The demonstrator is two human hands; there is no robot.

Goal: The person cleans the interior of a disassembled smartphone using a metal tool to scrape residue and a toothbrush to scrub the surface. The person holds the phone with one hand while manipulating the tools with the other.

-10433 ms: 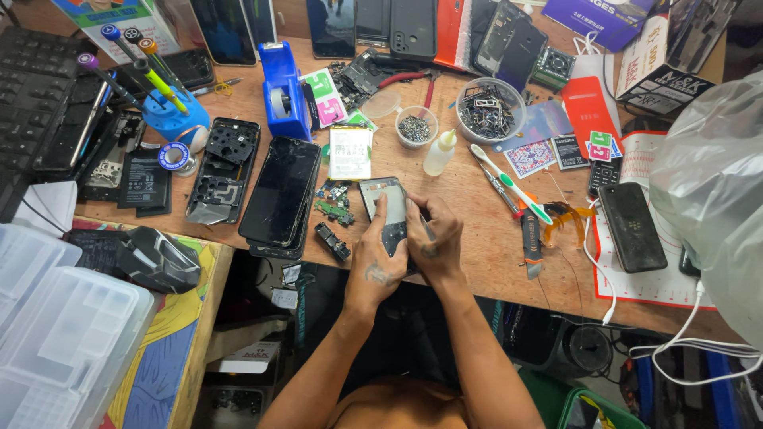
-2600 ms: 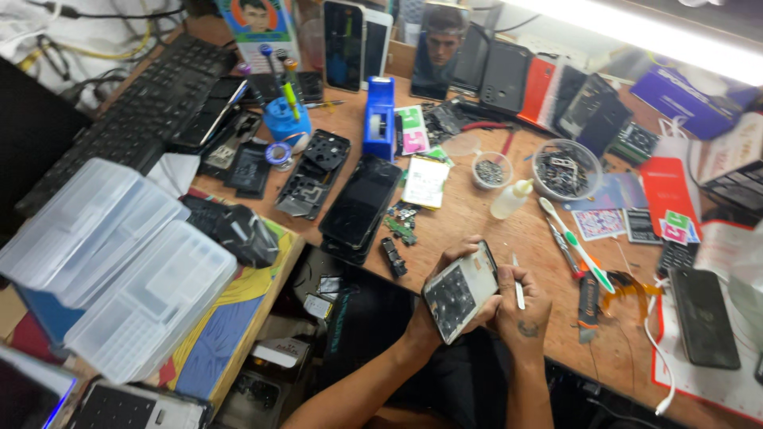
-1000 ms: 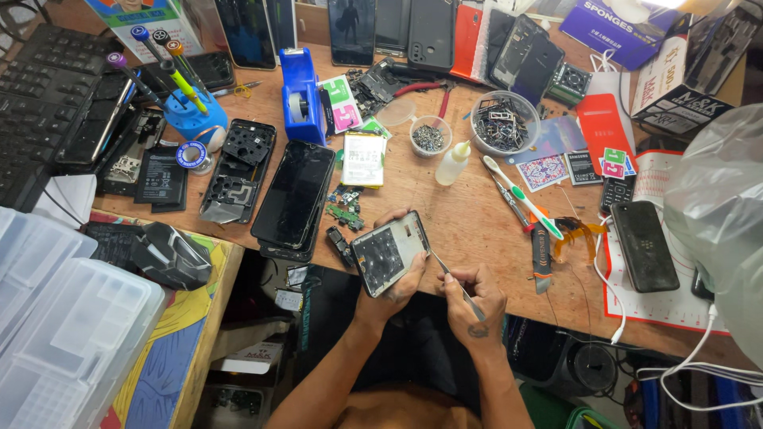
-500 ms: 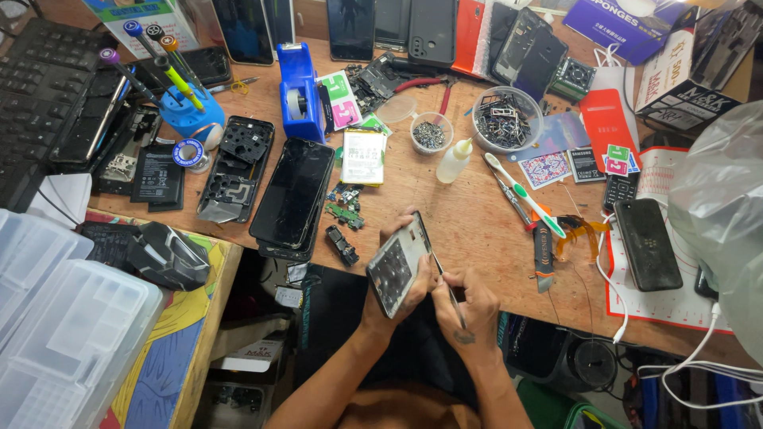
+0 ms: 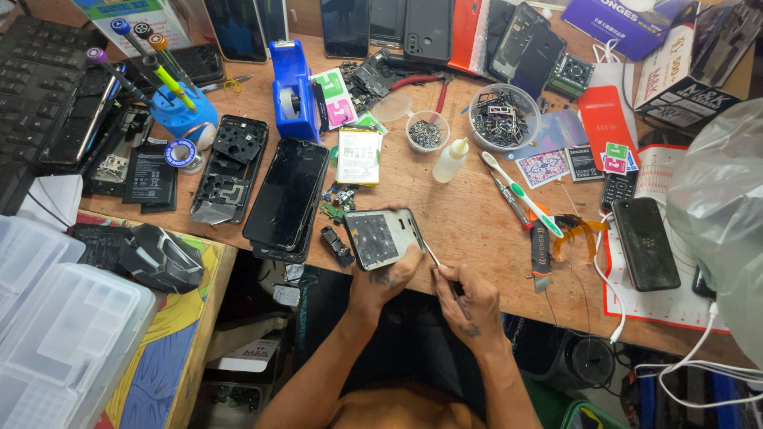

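Gripping an opened phone (image 5: 383,237) by its lower edge, the left hand (image 5: 385,280) holds it tilted just above the near edge of the wooden workbench (image 5: 477,230), thumb across the corner. The right hand (image 5: 469,298) is curled tight around a thin metal tool (image 5: 433,257), its tip touching the phone's right edge. Up the bench, a small clear cup (image 5: 427,131) holds tiny screws, and a bigger clear bowl (image 5: 504,117) beside it is full of small dark parts. At the left, a blue holder (image 5: 182,114) stands stuffed with screwdrivers.
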